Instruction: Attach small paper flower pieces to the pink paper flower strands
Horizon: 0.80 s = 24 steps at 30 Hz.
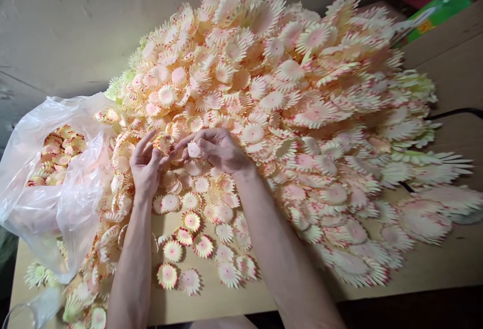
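Near the middle of the head view, my left hand (pixel 146 168) is closed, thumb and fingers around a small yellow flower petal disc (pixel 162 144) with red-tipped edges. Close beside it, my right hand (pixel 222 152) pinches a pale pink petal disc (pixel 194 149) between thumb and fingers. The fingertips of both hands nearly meet; whether they touch is hard to tell. Beneath and in front of them lie loose petal discs (pixel 190 221), round and scalloped, some with red rims. A huge heap of cream and pink petal discs (pixel 260 87) rises behind my hands.
At left, a translucent plastic bag (pixel 81 188) holds more red-edged petal discs (pixel 62 150). The heap spreads right across the wooden table (pixel 215 303). A clear plastic object (pixel 45 309) sits at the lower left corner. A black cable (pixel 456 112) and green packet (pixel 445 14) show at right.
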Motion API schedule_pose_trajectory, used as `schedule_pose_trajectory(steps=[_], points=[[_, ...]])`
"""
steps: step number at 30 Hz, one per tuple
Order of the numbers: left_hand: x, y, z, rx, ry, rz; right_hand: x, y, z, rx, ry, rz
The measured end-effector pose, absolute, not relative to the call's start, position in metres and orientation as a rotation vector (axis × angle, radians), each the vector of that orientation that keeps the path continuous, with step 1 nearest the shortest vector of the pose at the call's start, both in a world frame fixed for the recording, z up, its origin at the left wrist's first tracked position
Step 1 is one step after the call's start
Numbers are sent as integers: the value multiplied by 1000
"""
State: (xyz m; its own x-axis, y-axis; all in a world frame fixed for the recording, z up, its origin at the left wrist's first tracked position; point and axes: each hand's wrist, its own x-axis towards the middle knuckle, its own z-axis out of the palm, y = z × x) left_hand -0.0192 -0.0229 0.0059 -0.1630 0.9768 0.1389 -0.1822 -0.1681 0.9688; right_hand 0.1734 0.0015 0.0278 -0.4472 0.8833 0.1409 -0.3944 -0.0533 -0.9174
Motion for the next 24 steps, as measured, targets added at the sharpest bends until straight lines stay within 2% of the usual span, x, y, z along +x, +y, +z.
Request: schedule_pose_trajectory(steps=[10,24], points=[[-18,-29,9,1133,934,1344,165,3,28,-732,-1081,1505],[-16,-30,12,1177,1041,1335,166,4,23,-693,-1162,1626]])
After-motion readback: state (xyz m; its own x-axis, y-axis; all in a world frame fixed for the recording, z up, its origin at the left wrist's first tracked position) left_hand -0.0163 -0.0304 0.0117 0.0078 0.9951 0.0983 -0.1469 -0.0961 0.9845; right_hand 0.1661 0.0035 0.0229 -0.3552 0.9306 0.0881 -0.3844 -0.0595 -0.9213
